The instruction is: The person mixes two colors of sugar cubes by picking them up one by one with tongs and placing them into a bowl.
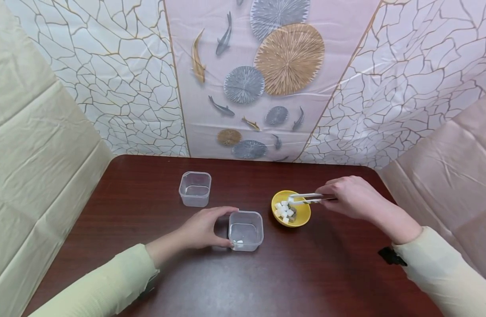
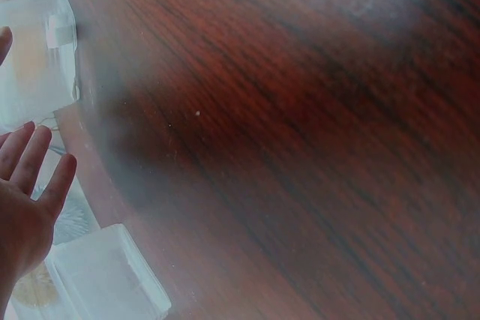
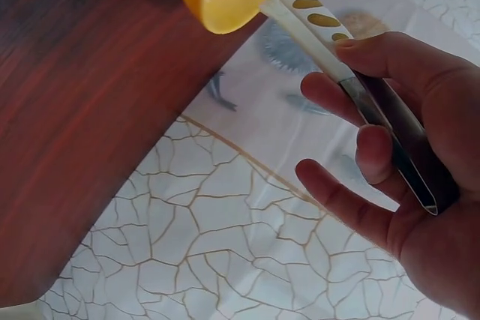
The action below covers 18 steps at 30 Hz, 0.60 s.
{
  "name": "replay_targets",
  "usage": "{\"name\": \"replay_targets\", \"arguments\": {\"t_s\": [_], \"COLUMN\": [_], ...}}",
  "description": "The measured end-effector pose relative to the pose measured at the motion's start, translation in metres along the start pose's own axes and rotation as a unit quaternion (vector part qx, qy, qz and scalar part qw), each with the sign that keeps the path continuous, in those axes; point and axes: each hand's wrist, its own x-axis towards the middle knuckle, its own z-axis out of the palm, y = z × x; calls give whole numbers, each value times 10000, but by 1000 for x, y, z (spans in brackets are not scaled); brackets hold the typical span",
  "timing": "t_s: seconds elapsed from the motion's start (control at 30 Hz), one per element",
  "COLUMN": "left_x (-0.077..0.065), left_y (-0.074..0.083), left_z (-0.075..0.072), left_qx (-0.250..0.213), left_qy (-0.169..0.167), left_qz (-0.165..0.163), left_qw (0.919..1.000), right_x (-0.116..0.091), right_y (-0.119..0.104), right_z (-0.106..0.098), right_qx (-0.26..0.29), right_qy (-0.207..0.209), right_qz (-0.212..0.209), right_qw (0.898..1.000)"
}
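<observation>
My left hand point(image 1: 205, 226) grips a clear square plastic container point(image 1: 258, 226) from its left side, thumb at the near corner and forefinger at the far one. A small white cube point(image 1: 239, 242) lies in it at the near left. My right hand point(image 1: 351, 198) holds tongs point(image 3: 315, 44) with white tips and dark metal handles. Their tips reach over the right rim of a yellow bowl point(image 1: 304, 215), right at a white cube point(image 1: 291, 200). Several white cubes and some brown ones point(image 1: 293, 211) fill the bowl's left part.
A second clear plastic container point(image 1: 195, 190) stands farther back on the left, beyond my left hand. The dark wooden table point(image 1: 243, 286) ends at a patterned cloth backdrop point(image 1: 243, 123). Pale cloth walls point(image 1: 40, 154) flank it.
</observation>
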Motion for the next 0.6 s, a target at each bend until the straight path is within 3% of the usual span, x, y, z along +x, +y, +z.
{"name": "replay_targets", "arguments": {"t_s": [0.4, 0.6], "left_x": [0, 0], "left_y": [-2, -3], "left_z": [1, 1], "left_qx": [-23, -12], "left_qy": [-1, -8], "left_qz": [1, 2], "left_qw": [10000, 10000], "right_x": [5, 6], "right_y": [4, 4], "right_z": [12, 9], "right_qx": [12, -3], "right_qy": [-433, -381], "right_qz": [199, 284], "right_qw": [9989, 9989]}}
